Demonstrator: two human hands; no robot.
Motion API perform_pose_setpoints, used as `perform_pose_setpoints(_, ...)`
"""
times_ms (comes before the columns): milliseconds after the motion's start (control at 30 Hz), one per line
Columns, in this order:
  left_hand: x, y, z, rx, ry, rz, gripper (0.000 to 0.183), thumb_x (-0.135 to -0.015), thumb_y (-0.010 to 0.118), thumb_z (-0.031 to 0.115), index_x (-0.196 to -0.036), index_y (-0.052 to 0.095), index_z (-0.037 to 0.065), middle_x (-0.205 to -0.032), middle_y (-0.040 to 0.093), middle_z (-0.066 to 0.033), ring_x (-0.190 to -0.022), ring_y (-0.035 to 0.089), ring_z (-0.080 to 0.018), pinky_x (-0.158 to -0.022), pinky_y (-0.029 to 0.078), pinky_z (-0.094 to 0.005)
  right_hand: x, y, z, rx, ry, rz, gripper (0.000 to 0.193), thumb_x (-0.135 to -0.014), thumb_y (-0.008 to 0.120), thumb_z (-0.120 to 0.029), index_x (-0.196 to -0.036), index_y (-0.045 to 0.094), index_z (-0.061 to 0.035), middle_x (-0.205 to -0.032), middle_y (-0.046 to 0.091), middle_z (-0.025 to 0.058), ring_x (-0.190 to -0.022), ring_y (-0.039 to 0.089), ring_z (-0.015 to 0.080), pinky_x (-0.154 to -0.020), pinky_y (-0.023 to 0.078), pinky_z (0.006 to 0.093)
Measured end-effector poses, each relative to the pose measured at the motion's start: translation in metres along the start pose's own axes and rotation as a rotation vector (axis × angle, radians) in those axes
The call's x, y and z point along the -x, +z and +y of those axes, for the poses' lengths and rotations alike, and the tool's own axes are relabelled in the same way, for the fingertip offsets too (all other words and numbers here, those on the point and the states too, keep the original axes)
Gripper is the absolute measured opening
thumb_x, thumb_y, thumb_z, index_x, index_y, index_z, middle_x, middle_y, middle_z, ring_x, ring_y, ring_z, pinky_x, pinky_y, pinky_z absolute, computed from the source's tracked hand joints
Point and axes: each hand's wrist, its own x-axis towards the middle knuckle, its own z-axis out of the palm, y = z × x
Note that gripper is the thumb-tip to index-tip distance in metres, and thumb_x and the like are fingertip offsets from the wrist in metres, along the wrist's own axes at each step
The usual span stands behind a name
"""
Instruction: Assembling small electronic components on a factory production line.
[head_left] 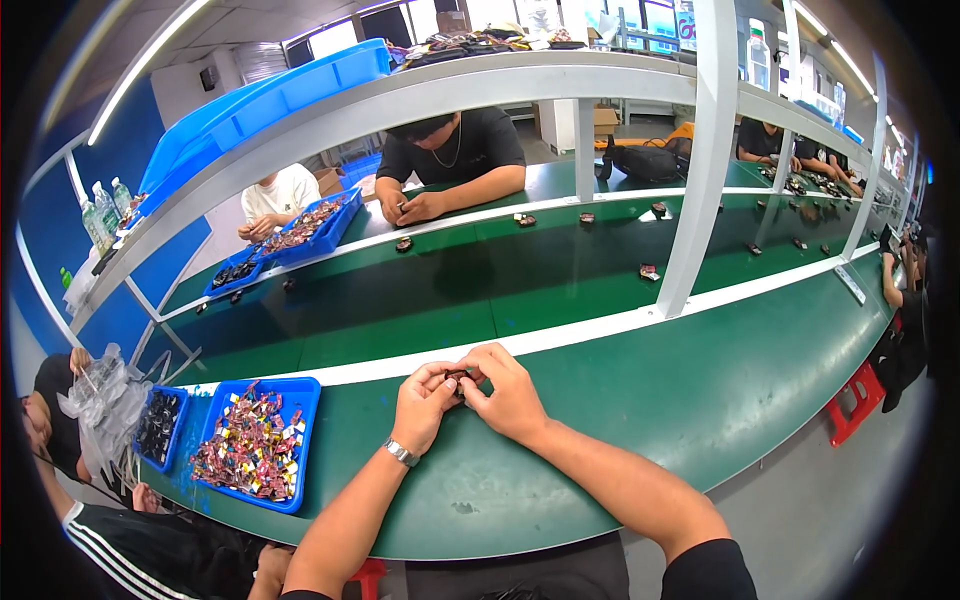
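Observation:
Over the near green worktop (600,420), my left hand (422,408) and my right hand (508,392) meet at the fingertips. Pinched between them is a small dark part (457,383), mostly covered by fingers and thumbs, so its exact kind does not show. Both hands are closed on it, thumbs pressing from the near side. To the left of my hands lies a blue tray (309,440) heaped with small reddish wired pieces (255,445) with yellow and white bits. Beside it, a smaller blue tray (150,460) holds black pieces (160,420).
Behind a white rail, a dark green conveyor belt (420,310) carries scattered small parts (649,272). A white post (705,160) and an overhead shelf (480,85) stand ahead. A person (455,160) works opposite; another person's striped sleeve (130,550) is close at left.

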Motion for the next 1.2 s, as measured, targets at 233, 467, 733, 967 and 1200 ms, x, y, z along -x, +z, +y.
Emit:
perform_pose_setpoints(233, 0.0, 0.003, -0.001, -0.183, 0.001, 0.078, 0.021, -0.094, 0.055, 0.003, -0.115, 0.055, -0.001, -0.111, 0.066, -0.0126, -0.099, 0.065, -0.0172, -0.084, 0.055, -0.0304, -0.002, -0.003, 0.021, -0.031, 0.162, -0.128, 0.019, -0.081, 0.065, 0.001, -0.1, 0.066, 0.0011, -0.097, 0.064, 0.011, -0.078, 0.067, 0.0176, -0.07, 0.056, 0.0278)
perform_pose_setpoints(467, -0.018, -0.022, 0.0, -0.331, 0.159, 0.31, 0.013, -0.092, 0.056, 0.003, -0.103, 0.061, -0.001, -0.101, 0.069, -0.0107, -0.09, 0.065, -0.0155, -0.077, 0.053, -0.0281, -0.052, -0.025, 0.092, 0.197, 0.497, 0.176, 0.021, -0.079, 0.071, -0.01, -0.096, 0.068, 0.003, -0.086, 0.07, 0.0129, -0.077, 0.069, 0.0202, -0.071, 0.055, 0.0317)
perform_pose_setpoints(733, -0.018, -0.029, -0.006, -0.444, 0.135, 0.236, 0.01, -0.093, 0.056, 0.005, -0.1, 0.061, 0.0, -0.1, 0.068, -0.008, -0.093, 0.066, -0.0148, -0.08, 0.053, -0.0278, -0.093, 0.003, 0.143, 0.337, 0.405, 0.105, 0.026, -0.075, 0.076, -0.016, -0.095, 0.071, 0.0004, -0.087, 0.071, 0.0149, -0.078, 0.069, 0.0253, -0.075, 0.054, 0.034)
perform_pose_setpoints(967, -0.02, -0.032, 0.003, -0.41, 0.12, 0.248, 0.011, -0.091, 0.061, 0.011, -0.096, 0.062, 0.001, -0.089, 0.066, -0.0036, -0.08, 0.063, -0.0111, -0.072, 0.051, -0.0261, -0.085, -0.039, 0.144, 0.51, 0.375, 0.288, 0.02, -0.08, 0.072, -0.019, -0.079, 0.063, -0.0013, -0.07, 0.063, 0.0122, -0.068, 0.062, 0.0287, -0.067, 0.049, 0.0389)
perform_pose_setpoints(1200, -0.022, -0.07, 0.019, -0.731, 0.347, 0.497, 0.041, -0.085, 0.063, 0.015, -0.057, 0.036, 0.003, -0.051, 0.032, 0.0, -0.052, 0.028, -0.0091, -0.047, 0.027, -0.0326, -0.079, -0.029, 0.119, 0.583, 0.392, 0.295, 0.045, -0.078, 0.073, -0.026, -0.062, 0.039, -0.002, -0.056, 0.044, 0.0135, -0.055, 0.043, 0.0323, -0.058, 0.04, 0.0437)
